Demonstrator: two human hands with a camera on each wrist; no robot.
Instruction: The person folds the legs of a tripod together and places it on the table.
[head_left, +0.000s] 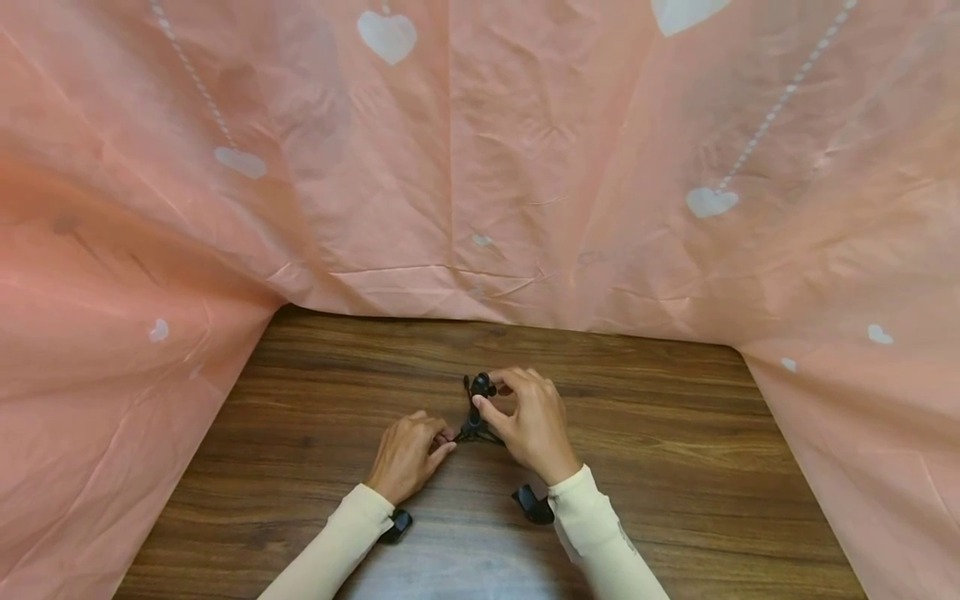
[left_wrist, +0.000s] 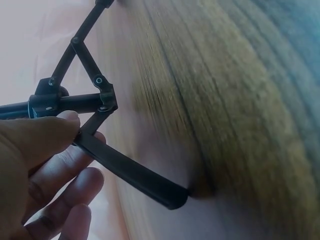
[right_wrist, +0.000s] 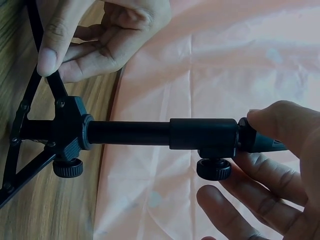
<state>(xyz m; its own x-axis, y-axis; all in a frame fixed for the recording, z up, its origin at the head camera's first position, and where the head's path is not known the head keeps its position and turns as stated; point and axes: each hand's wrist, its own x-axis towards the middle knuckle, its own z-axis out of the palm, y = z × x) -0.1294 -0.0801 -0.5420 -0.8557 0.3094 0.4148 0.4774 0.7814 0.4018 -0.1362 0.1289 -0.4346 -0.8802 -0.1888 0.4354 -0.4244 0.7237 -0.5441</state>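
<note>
A small black tripod stands upright on the wooden table, between both hands. My left hand pinches one of its legs between thumb and index finger, near the leg's hinge; in the left wrist view that leg slants down to the tabletop. At the top, my right hand grips the tripod head with thumb and fingers. Below that hand runs the centre column, with one knob under the head and another knob by the leg hub. The legs are spread.
A brown wood-grain table lies under the hands. Pink cloth with white hearts hangs at the back and both sides. Black wrist devices sit at the left sleeve and the right sleeve.
</note>
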